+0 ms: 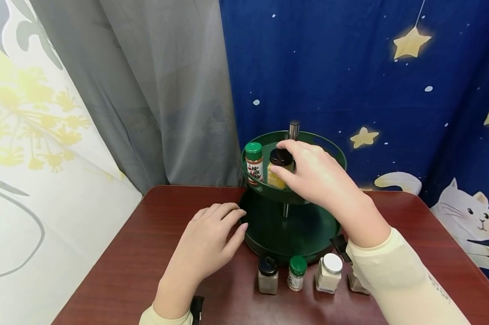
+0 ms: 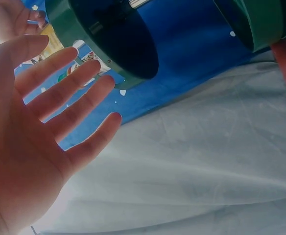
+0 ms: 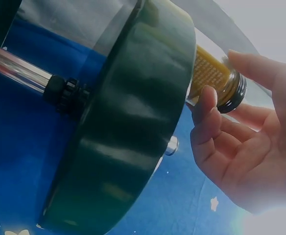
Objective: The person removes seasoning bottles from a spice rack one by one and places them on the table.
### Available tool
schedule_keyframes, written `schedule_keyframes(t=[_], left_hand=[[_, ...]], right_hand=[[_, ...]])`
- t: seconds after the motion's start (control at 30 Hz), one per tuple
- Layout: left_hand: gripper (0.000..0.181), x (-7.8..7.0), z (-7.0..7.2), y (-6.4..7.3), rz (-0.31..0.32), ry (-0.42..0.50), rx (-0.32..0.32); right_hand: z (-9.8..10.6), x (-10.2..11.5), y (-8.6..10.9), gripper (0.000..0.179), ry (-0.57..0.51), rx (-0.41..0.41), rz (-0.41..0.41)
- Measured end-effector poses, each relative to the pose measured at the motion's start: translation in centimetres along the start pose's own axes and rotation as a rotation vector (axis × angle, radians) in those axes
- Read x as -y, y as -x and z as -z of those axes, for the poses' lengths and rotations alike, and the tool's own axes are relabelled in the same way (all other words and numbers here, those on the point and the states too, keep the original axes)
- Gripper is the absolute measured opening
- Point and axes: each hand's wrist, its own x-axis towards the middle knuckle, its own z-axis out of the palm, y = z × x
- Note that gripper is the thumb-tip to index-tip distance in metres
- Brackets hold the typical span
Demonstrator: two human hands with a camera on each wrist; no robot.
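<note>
On the upper tier of a green two-tier rack [image 1: 268,225], my right hand [image 1: 319,174] holds a yellow-labelled jar [image 1: 275,177] with a black lid. Its thumb and fingers go round the jar near the lid [image 3: 233,93], as the right wrist view shows. Just left of it on that tier stands a spice bottle [image 1: 254,163] with a green cap and red contents. My left hand [image 1: 211,234] holds nothing; its fingertips are at the left edge of the lower tier. In the left wrist view its fingers [image 2: 79,105] are spread and nearly straight.
In front of the rack on the red-brown table [image 1: 126,271] stand a black-capped bottle [image 1: 267,276], a green-capped bottle [image 1: 296,274] and a white-lidded jar [image 1: 328,273]. Another jar [image 1: 358,284] is partly hidden by the right sleeve. A metal post [image 1: 294,130] rises through the rack. Curtains hang behind.
</note>
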Motion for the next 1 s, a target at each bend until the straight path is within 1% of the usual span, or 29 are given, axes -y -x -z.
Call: schedule_keyframes(t=[0.17, 0.3, 0.47, 0.53, 0.6, 0.7, 0.77, 0.83, 0.9, 1.0], left_hand=[[0.023, 0.0, 0.0, -0.1, 0.003, 0.003, 0.006], [0.022, 0.0, 0.1, -0.2, -0.005, 0.008, 0.000], [0.023, -0.1, 0.6, -0.9, -0.034, 0.012, -0.019], [0.023, -0.1, 0.8, -1.3, -0.048, 0.014, -0.031], [0.023, -0.1, 1.1, -1.6, -0.062, 0.021, -0.047], [0.023, 0.3, 1.6, -1.7, -0.063, 0.041, -0.079], [0.024, 0.8, 2.0, -1.5, -0.046, 0.049, -0.098], [0.025, 1.5, 2.4, -1.2, -0.011, 0.049, -0.108], [0.026, 2.1, 2.9, -0.9, 0.027, 0.044, -0.110], [0.027, 2.8, 3.4, -0.3, 0.066, 0.028, -0.098]], right_hand=[[-0.1, -0.2, 0.0, 0.054, -0.015, -0.013, 0.021], [-0.5, -0.3, -0.3, 0.053, -0.042, 0.001, 0.018], [-0.4, -0.3, -0.5, 0.054, -0.052, 0.022, 0.001], [-0.1, -0.1, -0.5, 0.054, -0.057, 0.005, 0.001], [0.3, 0.1, -0.2, 0.054, -0.069, -0.042, 0.010], [0.8, 0.5, 0.4, 0.054, -0.087, -0.167, 0.050], [1.0, 0.9, 0.8, 0.053, -0.098, -0.262, 0.101], [1.2, 1.4, 1.3, 0.052, -0.110, -0.342, 0.167], [1.3, 2.0, 1.9, 0.052, -0.133, -0.391, 0.242], [1.0, 2.9, 2.7, 0.052, -0.178, -0.402, 0.331]])
